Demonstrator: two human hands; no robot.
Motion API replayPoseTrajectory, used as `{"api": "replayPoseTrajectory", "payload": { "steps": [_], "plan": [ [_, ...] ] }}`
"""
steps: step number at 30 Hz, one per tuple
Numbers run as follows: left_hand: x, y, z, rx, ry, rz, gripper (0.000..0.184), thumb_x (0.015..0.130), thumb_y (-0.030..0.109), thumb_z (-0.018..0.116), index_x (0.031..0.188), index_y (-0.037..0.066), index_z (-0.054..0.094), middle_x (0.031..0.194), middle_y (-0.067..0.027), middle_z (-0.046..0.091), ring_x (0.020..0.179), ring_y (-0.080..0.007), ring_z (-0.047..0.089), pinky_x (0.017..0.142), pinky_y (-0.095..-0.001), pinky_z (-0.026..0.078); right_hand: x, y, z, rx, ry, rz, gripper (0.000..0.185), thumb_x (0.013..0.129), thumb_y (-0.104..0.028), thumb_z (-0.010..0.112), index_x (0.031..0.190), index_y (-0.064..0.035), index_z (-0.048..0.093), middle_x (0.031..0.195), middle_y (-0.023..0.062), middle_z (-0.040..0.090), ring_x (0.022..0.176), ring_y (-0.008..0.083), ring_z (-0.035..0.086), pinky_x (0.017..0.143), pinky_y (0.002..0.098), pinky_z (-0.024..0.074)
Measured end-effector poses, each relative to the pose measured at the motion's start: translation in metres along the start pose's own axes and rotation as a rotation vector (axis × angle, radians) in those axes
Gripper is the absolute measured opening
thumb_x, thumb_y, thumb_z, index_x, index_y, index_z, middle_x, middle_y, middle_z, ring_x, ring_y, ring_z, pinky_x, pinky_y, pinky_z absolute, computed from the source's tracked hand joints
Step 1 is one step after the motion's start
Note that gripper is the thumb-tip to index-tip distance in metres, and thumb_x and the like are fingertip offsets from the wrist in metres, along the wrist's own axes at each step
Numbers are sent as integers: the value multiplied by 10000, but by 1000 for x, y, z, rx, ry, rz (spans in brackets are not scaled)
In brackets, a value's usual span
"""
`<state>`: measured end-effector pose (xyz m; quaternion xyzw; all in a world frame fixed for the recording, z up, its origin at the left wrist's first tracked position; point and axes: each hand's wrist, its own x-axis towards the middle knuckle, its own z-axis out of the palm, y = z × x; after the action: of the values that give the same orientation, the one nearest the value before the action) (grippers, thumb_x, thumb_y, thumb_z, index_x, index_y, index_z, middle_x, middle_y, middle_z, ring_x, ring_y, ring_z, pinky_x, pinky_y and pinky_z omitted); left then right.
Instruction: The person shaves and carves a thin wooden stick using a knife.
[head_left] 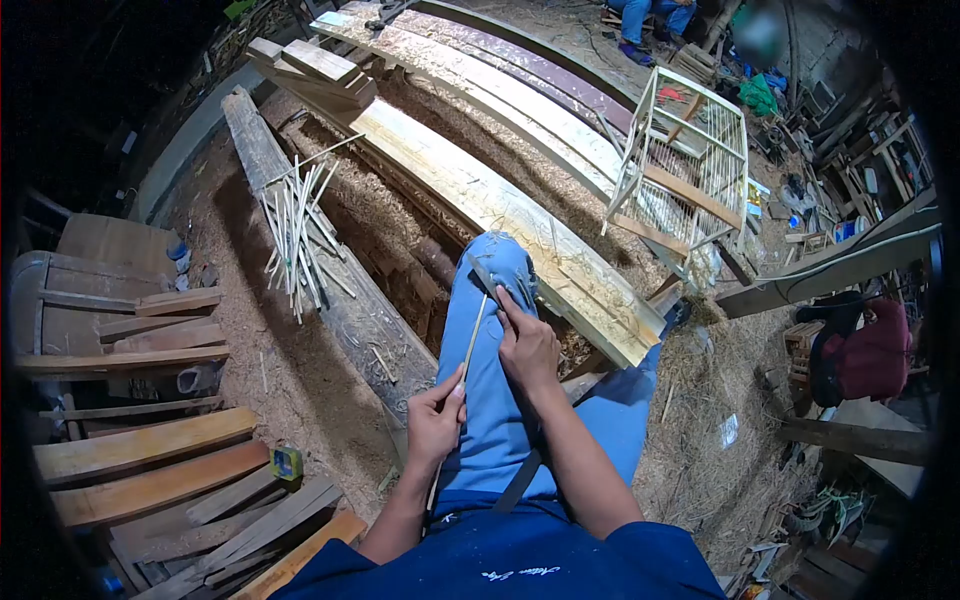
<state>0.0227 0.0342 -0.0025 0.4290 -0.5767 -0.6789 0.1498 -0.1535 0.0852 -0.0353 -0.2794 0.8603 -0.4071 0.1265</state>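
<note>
My left hand [435,420] is closed around a thin pale stick [474,340], which slants up across my thigh. The fingers of my right hand [527,345] are wrapped round a knife; its grey blade [482,274] lies over my knee, close to the stick's upper end. Whether the blade's edge touches the stick I cannot tell. Most of the knife's handle is hidden by my right hand and forearm. Left of my knee, a bundle of similar thin sticks [293,235] rests on a weathered plank [355,300].
A long pale beam [480,190] covered in shavings runs in front of me. A slatted wooden cage [690,150] stands beyond it to the right. Cut boards [150,445] and a yellow tape measure [286,463] lie at left. A seated person's legs [650,20] show at the top.
</note>
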Motion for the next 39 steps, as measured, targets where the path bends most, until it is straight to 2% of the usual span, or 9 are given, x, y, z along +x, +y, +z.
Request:
{"api": "replayPoseTrajectory", "payload": {
  "steps": [8,13,15,17,21,26,29,32,39],
  "plan": [
    [-10,-3,-11,-89,-37,-79,304,1005,106,562,1293,42,636,605,23,543,395,-33,398,351,-214,317,7,-4,-5,17,25,56,378,938,-191,600,1303,-282,633,931,236,677,860,428,660,744,481,524],
    [16,13,3,-25,-82,-41,314,1020,133,540,1309,43,622,604,1,558,373,-46,418,336,-219,341,-4,4,-3,179,84,-109,354,933,-205,626,1282,-261,655,838,250,663,764,412,672,664,444,520],
    [30,23,10,8,-82,-54,313,1025,142,531,1309,50,624,598,3,556,372,-49,422,337,-222,351,-11,-2,-15,138,47,-75,364,930,-203,631,1284,-284,653,777,239,654,697,396,664,628,444,504],
    [44,31,15,51,-99,-35,316,1029,147,524,1315,56,621,588,3,552,367,-52,419,338,-226,354,-15,-11,-27,22,-158,33,374,943,-260,609,1311,-323,624,909,210,693,830,399,677,709,493,522],
    [77,28,20,28,-50,-12,302,1012,155,561,1265,10,640,568,-2,551,363,-60,418,335,-239,333,-23,-3,-19,22,-127,-58,374,944,-286,603,1313,-349,615,878,197,696,809,394,678,695,492,527],
    [99,19,20,-24,-55,6,321,992,191,611,1215,-38,641,571,-5,560,382,-56,429,342,-239,314,-17,-6,-21,35,-200,13,395,939,-261,610,1324,-350,606,877,191,697,793,399,674,679,499,517],
    [101,11,17,-90,-74,25,313,992,178,613,1219,-35,643,576,4,559,399,-48,425,356,-230,314,-18,1,-10,65,-90,-46,378,921,-237,641,1288,-328,646,816,173,694,707,374,670,642,452,522],
    [93,13,19,-111,-63,17,320,991,120,605,1259,-53,610,618,10,561,467,-45,428,421,-220,309,-20,5,-2,63,-46,-90,407,930,-216,613,1316,-345,614,834,154,682,747,383,662,633,501,501],
    [78,20,20,-109,-56,-19,315,997,121,593,1282,-12,619,626,13,563,440,-31,406,392,-205,291,-24,4,3,10,-19,-117,427,921,-202,619,1323,-346,612,726,132,622,678,371,642,591,504,485]
  ]
}}
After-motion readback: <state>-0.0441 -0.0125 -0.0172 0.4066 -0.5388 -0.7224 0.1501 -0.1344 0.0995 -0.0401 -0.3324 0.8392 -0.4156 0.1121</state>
